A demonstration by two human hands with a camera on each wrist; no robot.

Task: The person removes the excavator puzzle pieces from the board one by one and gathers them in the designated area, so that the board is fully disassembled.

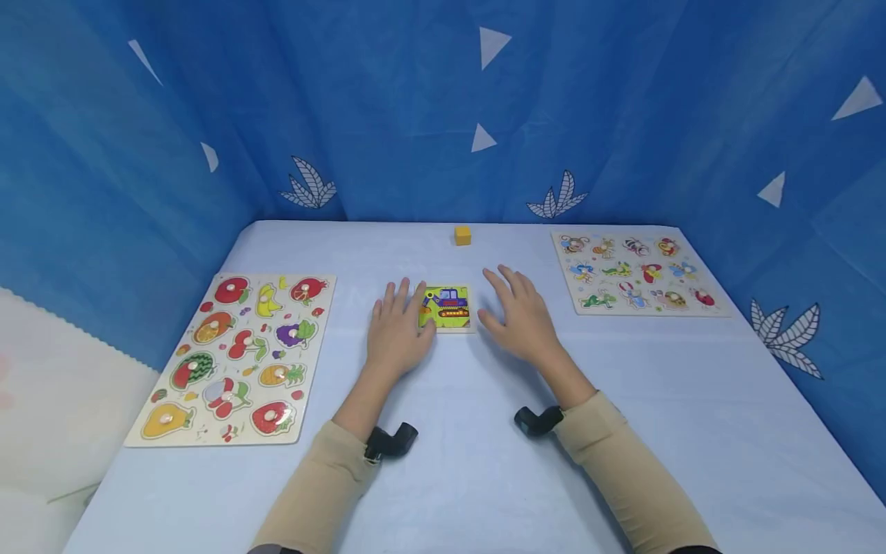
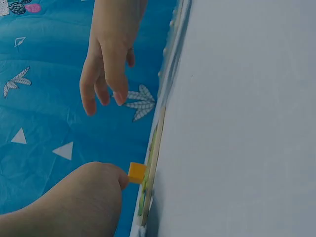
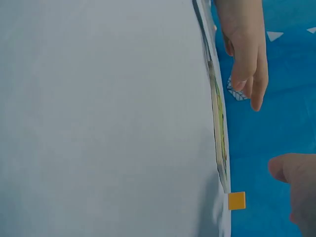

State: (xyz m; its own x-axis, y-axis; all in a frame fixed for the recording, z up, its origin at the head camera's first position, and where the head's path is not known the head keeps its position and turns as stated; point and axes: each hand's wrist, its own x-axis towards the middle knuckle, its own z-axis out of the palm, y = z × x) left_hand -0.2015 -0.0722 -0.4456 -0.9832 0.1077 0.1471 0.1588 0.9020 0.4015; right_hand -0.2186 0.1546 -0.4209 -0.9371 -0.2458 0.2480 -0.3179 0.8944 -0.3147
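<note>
A small square puzzle (image 1: 450, 308) with a purple and yellow excavator picture lies flat at the middle of the table. My left hand (image 1: 399, 327) is at its left side, fingers straight and spread, with the thumb and index finger in front of its left edge; whether they touch it I cannot tell. On the other side, my right hand (image 1: 521, 315) hovers apart from the puzzle, its fingers loosely extended and holding nothing. In the left wrist view the puzzle (image 2: 154, 165) appears edge-on beyond the left hand (image 2: 94, 190). Behind the puzzle stands a yellow cube (image 1: 462, 235).
A fruit peg puzzle board (image 1: 235, 358) lies at the left of the white-covered table (image 1: 457, 477). At the back right is an insect peg puzzle board (image 1: 633, 275). A blue patterned curtain (image 1: 415, 100) hangs behind the table and along its sides.
</note>
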